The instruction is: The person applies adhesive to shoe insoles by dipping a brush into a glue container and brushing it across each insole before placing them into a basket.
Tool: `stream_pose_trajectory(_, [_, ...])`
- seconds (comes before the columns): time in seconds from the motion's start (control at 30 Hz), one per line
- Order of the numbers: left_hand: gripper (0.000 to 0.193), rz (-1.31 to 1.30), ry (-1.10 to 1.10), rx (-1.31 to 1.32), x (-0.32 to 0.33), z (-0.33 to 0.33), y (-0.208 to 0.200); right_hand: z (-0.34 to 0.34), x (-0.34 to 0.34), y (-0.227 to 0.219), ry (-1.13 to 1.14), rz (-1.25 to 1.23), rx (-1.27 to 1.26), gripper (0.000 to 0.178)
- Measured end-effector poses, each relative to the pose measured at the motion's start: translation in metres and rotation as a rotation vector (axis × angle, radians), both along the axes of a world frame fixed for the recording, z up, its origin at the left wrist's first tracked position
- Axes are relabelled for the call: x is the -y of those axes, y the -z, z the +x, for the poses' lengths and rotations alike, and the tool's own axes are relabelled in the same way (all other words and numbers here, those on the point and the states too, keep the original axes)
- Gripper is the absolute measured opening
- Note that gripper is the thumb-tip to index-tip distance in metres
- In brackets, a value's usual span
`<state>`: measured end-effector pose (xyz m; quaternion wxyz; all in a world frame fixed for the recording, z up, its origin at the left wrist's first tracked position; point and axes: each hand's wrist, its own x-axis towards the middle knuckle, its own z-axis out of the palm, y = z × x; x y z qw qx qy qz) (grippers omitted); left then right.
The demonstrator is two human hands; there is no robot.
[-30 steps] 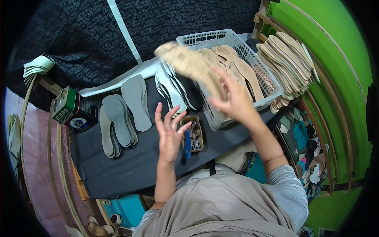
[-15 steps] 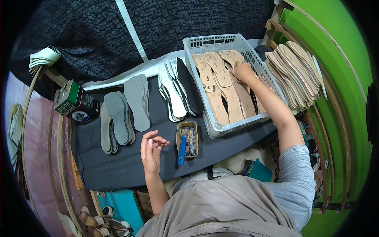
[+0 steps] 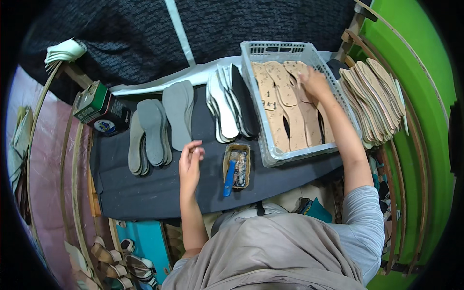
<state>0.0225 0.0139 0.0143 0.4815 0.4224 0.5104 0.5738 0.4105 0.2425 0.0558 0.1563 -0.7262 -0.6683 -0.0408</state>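
Observation:
My right hand [image 3: 315, 84] is inside a pale plastic crate [image 3: 305, 155], over the far right of the tan insoles [image 3: 297, 126] laid in rows there. Its fingers reach down against the insoles, slightly apart, with nothing visibly lifted. My left hand [image 3: 190, 162] hovers above the dark table, its fingers loosely bent and nothing in them. It is nearest to a stack of grey insoles [image 3: 178, 113]. To its right stands a small tray [image 3: 247, 171] of dark, glue-like residue, with a blue-handled brush [image 3: 230, 179] leaning in it.
More grey insoles [image 3: 153, 135] lie at the left, beside a green and black metal can [image 3: 102, 108]. White insoles [image 3: 223, 108] and black insoles [image 3: 244, 101] lie left of the crate. Tan insoles [image 3: 372, 104] are stacked on the right rack. Shoes [image 3: 140, 268] sit at the lower left.
The view has shifted, so the table's contents appear farther right. My left hand's fingers have drawn closer together. My right hand remains over the insoles in the crate, its fingers less tightly bunched.

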Motion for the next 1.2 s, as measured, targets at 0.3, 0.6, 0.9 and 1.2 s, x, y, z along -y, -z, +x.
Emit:
stream_pose_trajectory(0.3, [0.052,0.046,-0.512,-1.264,-0.087,-0.027,0.070,-0.078,0.136,-0.095,-0.523,0.240,-0.717,0.039])
stream_pose_trajectory(0.6, [0.063,-0.111,-0.375,-1.193,-0.068,-0.019,0.055,-0.144,0.239,-0.066,-0.751,0.175,-0.949,0.032])
stream_pose_trajectory(0.9, [0.055,0.130,0.052,0.268,0.018,-0.047,-0.018,-0.197,0.287,-0.032,-0.722,0.068,-1.168,0.025])
stream_pose_trajectory(1.2, [0.062,0.245,0.138,0.273,0.100,-0.045,-0.001,-0.293,0.308,-0.002,-0.664,-0.055,-1.212,0.021])
